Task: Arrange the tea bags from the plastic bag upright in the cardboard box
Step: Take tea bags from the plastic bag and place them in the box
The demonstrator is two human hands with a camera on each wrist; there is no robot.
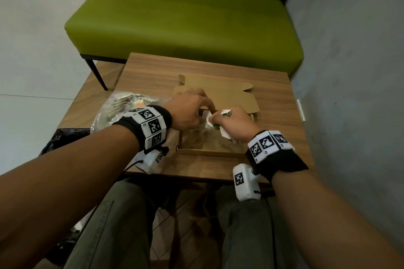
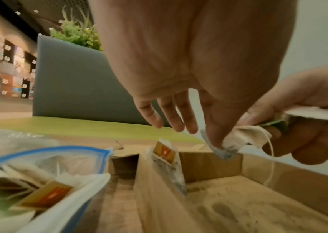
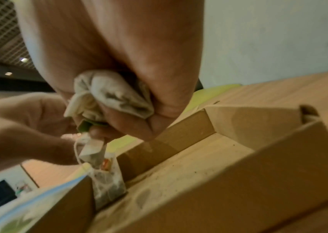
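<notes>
- Head view, far left of the wooden table [image 1: 153, 67]: clear plastic bag [image 1: 122, 105] with a blue zip edge lying flat, more tea bags inside, one with an orange-yellow tag near the mouth in the left wrist view.
- Just right of it, touching or nearly so: open cardboard box [image 1: 209, 153], lid flap folded back toward the green bench [image 1: 185, 17].
- Inside the box, against its left wall near the far corner: one tea bag [image 2: 169, 165] standing upright, orange-yellow tag at its top.
- Above that corner: left hand [image 1: 188, 111], thumb and forefinger pinched together on a second tea bag [image 2: 222, 148], other fingers [image 2: 179, 116] spread and loose; bag hanging over the far left corner, not yet down on the floor of the box.
- Thin string [image 2: 272, 157] dangling down into the box.
- Right of the left hand, close against it: right hand [image 1: 236, 124] over the box, fist closed tight around a bunch of tea bags [image 3: 111, 94], white paper and a green tag poking out between the fingers.
- Box floor to the right: bare cardboard dusted with dark specks.
</notes>
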